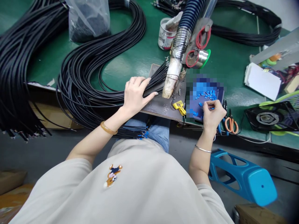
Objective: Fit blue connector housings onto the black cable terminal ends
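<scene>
Many slim black cables in one long, thick bundle (109, 95) lie under the left hand (137, 95), their long axis slanting from beyond its wrist side, past the fingers, to stripped-looking ends that point forward and to the right, away from the person. The left hand rests on them, palm down, fingers loosely extended and thumb stretched out toward the right, not closed around the strands. The bundle lies well to the left of the right hand (213, 113), looping back in a wide coil beyond the left hand. The right hand is over a dark blue plastic tray (220, 92), thumb and forefinger drawn together beside small bright blue pieces (209, 94); whether it pinches one cannot be told. Between the hands are a flat yellow plastic tool (179, 106) and, a little farther forward, a black ribbed hose with a crusted whitish nozzle (171, 77). Orange-handled metal scissors (231, 125) lie just right of the right hand. Nearer the person than the left hand, more black cables with blue-tipped ends (130, 133) lie across the lap, pointing right
</scene>
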Available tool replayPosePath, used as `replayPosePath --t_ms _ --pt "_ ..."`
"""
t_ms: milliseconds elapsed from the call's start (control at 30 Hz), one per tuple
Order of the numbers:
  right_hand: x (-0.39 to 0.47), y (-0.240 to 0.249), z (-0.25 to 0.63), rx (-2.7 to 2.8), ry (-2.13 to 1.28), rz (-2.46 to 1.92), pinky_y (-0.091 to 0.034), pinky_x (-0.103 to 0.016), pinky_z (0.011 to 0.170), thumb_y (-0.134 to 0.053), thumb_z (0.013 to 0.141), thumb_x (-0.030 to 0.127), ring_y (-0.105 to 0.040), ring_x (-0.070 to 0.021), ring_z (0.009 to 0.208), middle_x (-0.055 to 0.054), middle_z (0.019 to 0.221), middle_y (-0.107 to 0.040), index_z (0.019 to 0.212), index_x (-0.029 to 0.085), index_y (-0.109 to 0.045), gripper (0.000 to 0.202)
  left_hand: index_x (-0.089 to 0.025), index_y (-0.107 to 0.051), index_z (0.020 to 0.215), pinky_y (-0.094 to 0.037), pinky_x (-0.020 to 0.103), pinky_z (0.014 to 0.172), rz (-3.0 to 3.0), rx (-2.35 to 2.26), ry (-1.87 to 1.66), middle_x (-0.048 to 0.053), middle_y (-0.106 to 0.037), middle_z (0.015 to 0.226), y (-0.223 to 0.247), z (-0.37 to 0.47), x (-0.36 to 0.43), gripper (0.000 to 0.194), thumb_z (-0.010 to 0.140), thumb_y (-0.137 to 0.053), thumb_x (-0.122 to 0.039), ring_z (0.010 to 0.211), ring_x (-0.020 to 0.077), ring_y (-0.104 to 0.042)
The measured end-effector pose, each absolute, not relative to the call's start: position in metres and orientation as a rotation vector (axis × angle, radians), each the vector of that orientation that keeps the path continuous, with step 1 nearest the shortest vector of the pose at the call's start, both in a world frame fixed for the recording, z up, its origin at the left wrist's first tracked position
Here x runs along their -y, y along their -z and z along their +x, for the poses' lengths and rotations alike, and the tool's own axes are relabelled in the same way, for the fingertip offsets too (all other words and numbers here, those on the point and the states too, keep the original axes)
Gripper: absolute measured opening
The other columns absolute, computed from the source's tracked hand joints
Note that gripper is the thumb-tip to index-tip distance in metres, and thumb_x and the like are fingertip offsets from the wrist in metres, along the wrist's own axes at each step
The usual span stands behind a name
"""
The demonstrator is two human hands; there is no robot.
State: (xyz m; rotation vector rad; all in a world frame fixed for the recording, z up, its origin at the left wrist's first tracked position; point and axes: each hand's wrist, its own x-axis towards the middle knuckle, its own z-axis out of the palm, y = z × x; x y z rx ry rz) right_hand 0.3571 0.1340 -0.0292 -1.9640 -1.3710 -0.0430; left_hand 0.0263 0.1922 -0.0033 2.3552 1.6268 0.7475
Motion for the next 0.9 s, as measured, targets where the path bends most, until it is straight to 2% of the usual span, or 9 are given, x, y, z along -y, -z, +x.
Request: replayPosePath --t_ms 67,133,167,267,367,433,600,767,900 --pt "-0.134 0.029 0.355 1.403 0.058 -2.010 -0.046 -0.033 0.076 -0.059 0.083 0.030 -0.060 -0.0173 0.068 -0.002 0.076 -0.067 0.078 0.021 -0.061 0.010 -0.013 -0.071 0.109 -0.044 0.037 0.098 2.259 -1.443 -0.870 0.012 -0.072 0.105 0.001 0.019 -0.173 0.044 0.098 -0.047 -0.048 0.101 0.0234 -0.063" --pt "-0.134 0.028 0.353 1.448 0.071 -2.072 -0.046 -0.035 0.078 -0.059 0.084 0.030 -0.060 -0.0190 0.070 -0.002 0.074 -0.065 0.080 0.021 -0.063 0.011 -0.015 -0.074 0.092 -0.048 0.028 0.080 2.190 -1.112 -0.670 0.007 -0.073 0.085 0.008 0.014 -0.151 0.042 0.098 -0.047 -0.046 0.076 0.0160 -0.063" --pt "-0.134 0.028 0.352 1.475 0.076 -2.104 -0.046 -0.036 0.079 -0.058 0.084 0.030 -0.060 -0.0201 0.071 -0.003 0.074 -0.065 0.080 0.022 -0.063 0.011 -0.016 -0.074 0.092 -0.048 0.026 0.075 2.185 -0.960 -0.466 0.006 -0.073 0.083 0.015 0.012 -0.140 0.039 0.098 -0.048 -0.044 0.073 0.0147 -0.063" --pt "-0.137 0.025 0.347 1.569 0.085 -2.170 -0.045 -0.039 0.082 -0.056 0.085 0.026 -0.060 -0.0228 0.076 -0.004 0.075 -0.063 0.079 0.022 -0.060 0.009 -0.017 -0.075 0.094 -0.048 0.028 0.082 2.270 -0.987 0.128 0.010 -0.074 0.095 0.053 0.010 -0.117 0.027 0.096 -0.051 -0.028 0.091 0.0198 -0.067" --pt "-0.140 0.020 0.344 1.669 0.062 -2.185 -0.044 -0.040 0.083 -0.055 0.083 0.020 -0.059 -0.0238 0.080 -0.005 0.079 -0.062 0.076 0.022 -0.054 0.008 -0.006 -0.075 0.094 -0.049 0.038 0.086 2.242 -1.224 0.311 0.023 -0.071 0.102 0.097 0.008 -0.112 0.029 0.090 -0.046 -0.012 0.104 0.0311 -0.065" --pt "-0.142 0.017 0.342 1.703 0.040 -2.196 -0.044 -0.041 0.084 -0.056 0.082 0.019 -0.058 -0.0236 0.081 -0.005 0.082 -0.061 0.075 0.023 -0.050 0.010 -0.010 -0.076 0.094 -0.050 0.036 0.084 2.199 -1.250 0.379 0.020 -0.073 0.099 0.120 0.007 -0.114 0.024 0.087 -0.053 -0.014 0.098 0.0295 -0.067" --pt "-0.143 0.015 0.337 1.676 0.050 -2.190 -0.044 -0.039 0.081 -0.060 0.077 0.018 -0.055 -0.0209 0.077 -0.004 0.082 -0.058 0.070 0.023 -0.047 0.016 -0.021 -0.077 0.099 -0.049 0.027 0.077 2.168 -1.198 0.365 0.009 -0.077 0.095 0.140 0.016 -0.120 0.022 0.088 -0.057 -0.019 0.090 0.0215 -0.070" --pt "-0.144 0.021 0.337 1.640 0.080 -2.146 -0.046 -0.039 0.079 -0.059 0.077 0.019 -0.054 -0.0196 0.072 -0.002 0.078 -0.056 0.070 0.023 -0.048 0.014 -0.017 -0.073 0.108 -0.050 0.030 0.082 2.273 -1.122 0.179 0.012 -0.073 0.107 0.128 0.034 -0.118 0.027 0.095 -0.050 -0.024 0.097 0.0227 -0.068" --pt "-0.143 0.025 0.337 1.604 0.109 -2.053 -0.048 -0.039 0.077 -0.059 0.079 0.021 -0.052 -0.0178 0.068 -0.001 0.075 -0.056 0.069 0.023 -0.049 0.014 -0.010 -0.071 0.097 -0.051 0.035 0.086 2.382 -0.999 0.034 0.016 -0.071 0.102 0.107 0.048 -0.113 0.034 0.097 -0.038 -0.013 0.097 0.0249 -0.066"
